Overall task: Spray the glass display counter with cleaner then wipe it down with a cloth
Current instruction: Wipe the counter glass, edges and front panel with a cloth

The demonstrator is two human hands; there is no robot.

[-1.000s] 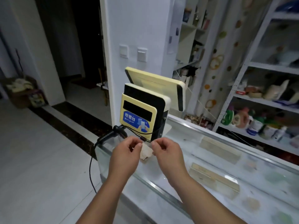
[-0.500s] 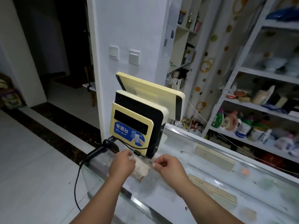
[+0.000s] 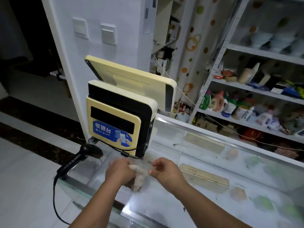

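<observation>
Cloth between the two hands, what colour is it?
The cloth is pale beige, darker brownish at its lower end; the head view shows it best.

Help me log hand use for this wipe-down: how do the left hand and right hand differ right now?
The left hand grips the bunched cloth over the glass display counter; the right hand only brings curled fingertips to the cloth's edge, whether pinching is unclear. The left hand sits nearer the barcode scanner, the right hand nearer the counter's middle. Both are in front of the cash register.
</observation>
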